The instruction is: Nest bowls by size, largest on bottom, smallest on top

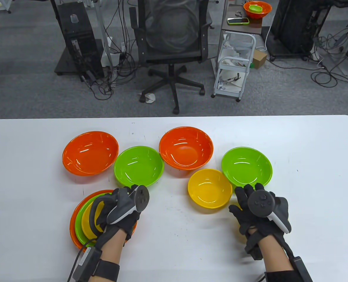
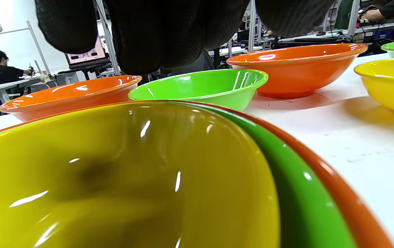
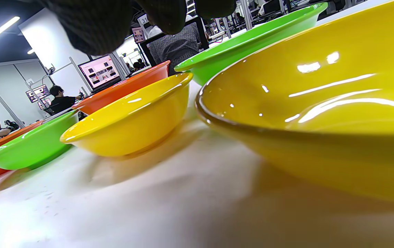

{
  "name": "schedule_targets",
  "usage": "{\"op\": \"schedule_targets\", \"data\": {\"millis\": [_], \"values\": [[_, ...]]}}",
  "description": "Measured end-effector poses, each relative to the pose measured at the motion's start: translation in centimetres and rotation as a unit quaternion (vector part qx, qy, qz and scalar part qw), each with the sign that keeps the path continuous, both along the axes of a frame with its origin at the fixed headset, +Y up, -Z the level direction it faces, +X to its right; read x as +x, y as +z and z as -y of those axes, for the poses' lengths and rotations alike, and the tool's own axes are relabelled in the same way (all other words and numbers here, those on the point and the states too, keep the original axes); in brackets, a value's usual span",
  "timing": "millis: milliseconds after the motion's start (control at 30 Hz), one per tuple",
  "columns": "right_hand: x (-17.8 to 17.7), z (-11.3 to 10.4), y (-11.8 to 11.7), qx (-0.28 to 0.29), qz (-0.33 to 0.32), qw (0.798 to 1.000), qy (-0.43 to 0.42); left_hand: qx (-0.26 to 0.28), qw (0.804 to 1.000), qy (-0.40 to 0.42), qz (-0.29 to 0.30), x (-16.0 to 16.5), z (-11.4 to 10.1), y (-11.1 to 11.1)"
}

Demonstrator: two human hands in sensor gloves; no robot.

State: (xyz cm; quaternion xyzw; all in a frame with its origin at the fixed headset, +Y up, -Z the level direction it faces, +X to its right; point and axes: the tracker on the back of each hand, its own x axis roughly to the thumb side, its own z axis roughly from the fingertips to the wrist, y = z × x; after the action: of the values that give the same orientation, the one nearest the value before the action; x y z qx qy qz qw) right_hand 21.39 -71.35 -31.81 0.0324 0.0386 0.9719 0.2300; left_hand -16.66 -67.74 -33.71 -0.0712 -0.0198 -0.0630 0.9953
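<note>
A nested stack sits at the front left: an orange bowl [image 1: 73, 226], a green bowl [image 1: 78, 218] in it, and a yellow bowl [image 1: 87, 218] on top. My left hand [image 1: 127, 192] hovers over the stack; in the left wrist view its fingers [image 2: 155, 38] hang above the yellow bowl [image 2: 114, 172] without touching it. My right hand [image 1: 250, 194] lies spread, palm down, over a second yellow bowl [image 3: 321, 103], which it hides in the table view. I cannot tell whether it touches that bowl. A loose yellow bowl [image 1: 209, 188] stands just left of it.
Loose on the white table [image 1: 309, 176] stand an orange bowl [image 1: 90, 152], a green bowl [image 1: 138, 165], an orange bowl [image 1: 186, 147] and a green bowl [image 1: 246, 166]. An office chair [image 1: 171, 32] and a cart [image 1: 235, 67] stand beyond the far edge.
</note>
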Motion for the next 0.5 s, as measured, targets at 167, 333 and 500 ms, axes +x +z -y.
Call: {"op": "schedule_targets", "data": {"millis": [167,333,500], "values": [[0.0,0.0,-0.1,0.0,-0.002,1.0,0.002,-0.006,1.0,0.013,-0.009,0.8,-0.2,-2.3],[-0.1,0.0,-0.1,0.002,-0.005,1.0,0.003,-0.016,1.0,-0.007,-0.015,1.5,0.6,-4.5],[-0.2,0.1,-0.1,0.005,-0.008,1.0,0.003,-0.047,0.999,0.003,-0.017,2.0,1.8,-6.2]]}}
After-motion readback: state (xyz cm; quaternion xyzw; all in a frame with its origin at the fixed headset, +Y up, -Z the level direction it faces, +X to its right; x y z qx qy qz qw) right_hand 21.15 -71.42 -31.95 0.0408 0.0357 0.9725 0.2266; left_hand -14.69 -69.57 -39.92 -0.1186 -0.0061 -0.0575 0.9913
